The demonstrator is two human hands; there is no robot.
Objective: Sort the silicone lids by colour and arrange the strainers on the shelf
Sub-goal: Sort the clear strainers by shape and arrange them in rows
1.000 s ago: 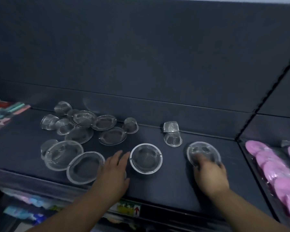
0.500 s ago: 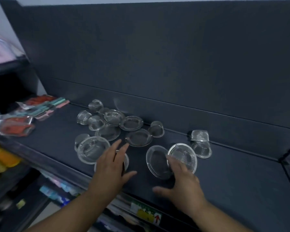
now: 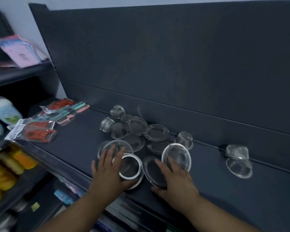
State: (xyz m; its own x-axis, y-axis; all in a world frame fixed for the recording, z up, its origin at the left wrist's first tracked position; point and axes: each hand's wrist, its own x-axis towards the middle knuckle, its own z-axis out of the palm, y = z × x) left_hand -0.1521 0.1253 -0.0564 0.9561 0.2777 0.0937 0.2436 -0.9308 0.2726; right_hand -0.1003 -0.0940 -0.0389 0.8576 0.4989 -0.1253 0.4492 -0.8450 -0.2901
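Note:
Several metal mesh strainers lie on the dark shelf (image 3: 224, 190). My left hand (image 3: 108, 173) grips a white-rimmed strainer (image 3: 132, 166) near the front edge, thumb under its near rim. My right hand (image 3: 176, 180) holds a second white-rimmed mesh strainer (image 3: 179, 154), tilted up on its edge and leaning over a flat dark strainer (image 3: 151, 169). Behind them sits a loose heap of strainers (image 3: 137, 126), some upside down. A large clear-rimmed strainer (image 3: 114, 144) lies under my left fingers. Two more strainers (image 3: 238, 160) sit apart at the right. No silicone lids are in view.
Packets of red and teal tools (image 3: 40, 129) lie at the shelf's left end. Yellow and orange sponges (image 3: 8, 169) fill a lower shelf at the left. A pink packet (image 3: 22, 52) lies on an upper left shelf. The dark back panel (image 3: 174, 64) rises behind.
My right hand carried its strainer left, up against the flat dark one. My left hand closed on the white-rimmed strainer. The view swung left, and the pink lids at the right left the frame.

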